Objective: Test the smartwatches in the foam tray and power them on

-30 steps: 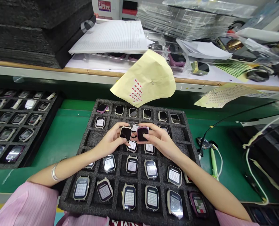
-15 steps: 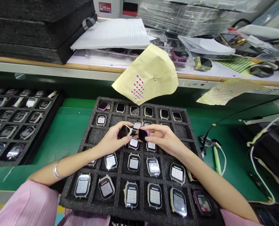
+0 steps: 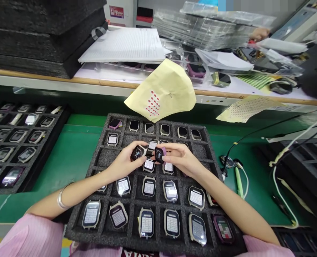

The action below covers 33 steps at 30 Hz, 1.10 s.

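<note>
My left hand (image 3: 129, 157) grips a light-cased smartwatch (image 3: 138, 152) between thumb and fingers. A purple smartwatch (image 3: 159, 154) is pinched in my right hand (image 3: 178, 157), close beside the first one. Both held watches have lit dark screens with a small picture on them. Below my hands lies a black foam tray (image 3: 134, 198) with a grid of compartments. Strapless watches lie in many of these; several, such as a beige watch (image 3: 171, 222), show white list screens. Those in the far row, like one watch (image 3: 134, 125), have dark screens. My hands hide some middle compartments.
Another foam tray of watches (image 3: 7, 153) lies at left on the green bench (image 3: 54, 157). A shelf (image 3: 99, 84) runs behind, with black foam blocks (image 3: 40, 39), papers (image 3: 123, 44) and a hanging yellow sheet (image 3: 164, 91). Cables (image 3: 275, 175) and a green-handled tool (image 3: 238, 182) lie right.
The screens of both held watches were dark and now show a lit picture. My hands keep their hold; the whole view has shifted slightly.
</note>
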Available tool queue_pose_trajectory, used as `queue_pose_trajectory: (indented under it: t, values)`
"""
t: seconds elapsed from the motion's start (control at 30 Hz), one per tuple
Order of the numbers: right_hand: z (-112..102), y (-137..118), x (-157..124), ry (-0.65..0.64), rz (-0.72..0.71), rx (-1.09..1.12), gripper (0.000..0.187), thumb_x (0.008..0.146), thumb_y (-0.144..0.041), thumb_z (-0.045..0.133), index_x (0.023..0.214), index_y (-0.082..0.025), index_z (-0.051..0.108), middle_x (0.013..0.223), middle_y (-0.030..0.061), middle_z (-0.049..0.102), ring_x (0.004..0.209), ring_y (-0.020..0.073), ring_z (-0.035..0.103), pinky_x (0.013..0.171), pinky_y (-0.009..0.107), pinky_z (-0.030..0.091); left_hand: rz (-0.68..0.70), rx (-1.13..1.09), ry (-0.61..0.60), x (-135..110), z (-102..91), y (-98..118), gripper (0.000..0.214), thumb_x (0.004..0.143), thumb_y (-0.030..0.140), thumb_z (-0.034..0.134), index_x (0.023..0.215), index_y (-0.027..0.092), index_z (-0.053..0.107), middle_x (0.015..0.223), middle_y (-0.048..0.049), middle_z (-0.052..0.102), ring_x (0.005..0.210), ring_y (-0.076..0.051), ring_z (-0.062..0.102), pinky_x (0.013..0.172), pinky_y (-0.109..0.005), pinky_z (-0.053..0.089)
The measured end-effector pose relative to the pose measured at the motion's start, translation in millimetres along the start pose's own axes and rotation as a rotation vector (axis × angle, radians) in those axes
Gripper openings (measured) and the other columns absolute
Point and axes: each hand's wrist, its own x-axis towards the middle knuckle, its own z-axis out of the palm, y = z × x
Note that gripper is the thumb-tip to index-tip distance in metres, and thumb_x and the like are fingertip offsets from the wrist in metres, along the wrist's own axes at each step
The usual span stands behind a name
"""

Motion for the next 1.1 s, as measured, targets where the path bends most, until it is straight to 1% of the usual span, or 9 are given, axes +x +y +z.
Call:
queue_pose_trajectory:
  t: [0.13,0.27,0.4,0.53,0.7,0.87,1.0,1.1]
  values:
    - [5,-3,-1,0.003,0.005,-0.014,0.035,0.069,-0.019,0.083,0.103,-0.022,0.075,0.095,0.0051,0.077,0.089,0.0204,0.073,0.083,0.033,0.057,0.020,0.066,-0.055,1,-2.1,1,0.030,0.084,0.017,0.057,0.114,0.018,0.057,0.108,-0.0056,0.066,0.101,-0.020,0.060,0.094,-0.035,0.045]
    - [5,-5,-1,0.017,0.006,-0.045,0.036,0.070,-0.019,0.082,0.105,-0.022,0.074,0.098,0.0054,0.076,0.091,0.0208,0.073,0.085,0.035,0.057,0.039,0.124,-0.035,2,-4.8,-1,0.032,0.084,0.017,0.056,0.117,0.018,0.054,0.110,-0.0061,0.065,0.103,-0.020,0.059,0.094,-0.034,0.045]
    - [4,-3,-2,0.015,0.039,-0.062,0.036,0.071,-0.019,0.081,0.106,-0.023,0.074,0.096,0.0045,0.076,0.091,0.0197,0.072,0.085,0.033,0.055,0.020,0.176,-0.094,1,-5.4,1,0.030,0.087,0.021,0.055,0.117,0.019,0.053,0.109,-0.0060,0.065,0.101,-0.021,0.060,0.091,-0.033,0.046]
    - [6,-2,-4,0.000,0.063,-0.078,0.037,0.071,-0.019,0.081,0.107,-0.023,0.073,0.094,0.0045,0.075,0.091,0.0196,0.071,0.086,0.035,0.055,0.036,0.193,-0.077,-1,-4.9,2,0.033,0.087,0.019,0.054,0.120,0.019,0.049,0.112,-0.0063,0.064,0.101,-0.020,0.060,0.092,-0.033,0.046]
    - [5,-1,-6,-0.018,0.044,-0.081,0.036,0.073,-0.018,0.080,0.108,-0.021,0.073,0.095,0.0047,0.073,0.091,0.0189,0.070,0.083,0.033,0.055,0.067,0.194,-0.097,-2,-5.3,7,0.032,0.086,0.016,0.053,0.117,0.019,0.049,0.105,-0.0048,0.064,0.094,-0.019,0.061,0.087,-0.031,0.047]
    - [4,-2,-7,-0.018,0.041,-0.088,0.036,0.072,-0.019,0.080,0.107,-0.022,0.073,0.094,0.0047,0.074,0.089,0.0186,0.071,0.080,0.031,0.055,0.111,0.185,-0.143,-4,-5.3,11,0.035,0.086,0.016,0.053,0.121,0.020,0.048,0.111,-0.0058,0.064,0.100,-0.020,0.061,0.091,-0.031,0.047]
    - [6,-4,-7,-0.005,0.035,-0.088,0.036,0.072,-0.020,0.080,0.107,-0.023,0.073,0.096,0.0042,0.074,0.088,0.0179,0.070,0.080,0.031,0.055,0.077,0.175,-0.117,-3,-3.8,8,0.039,0.087,0.018,0.055,0.125,0.021,0.048,0.115,-0.0065,0.063,0.102,-0.021,0.061,0.091,-0.032,0.047]
    - [6,-5,-6,0.012,0.031,-0.087,0.035,0.072,-0.020,0.080,0.106,-0.023,0.074,0.093,0.0040,0.074,0.087,0.0195,0.071,0.079,0.033,0.056,0.059,0.179,-0.084,-2,-2.8,5,0.041,0.086,0.019,0.056,0.126,0.020,0.048,0.117,-0.0070,0.063,0.104,-0.022,0.061,0.092,-0.033,0.047]
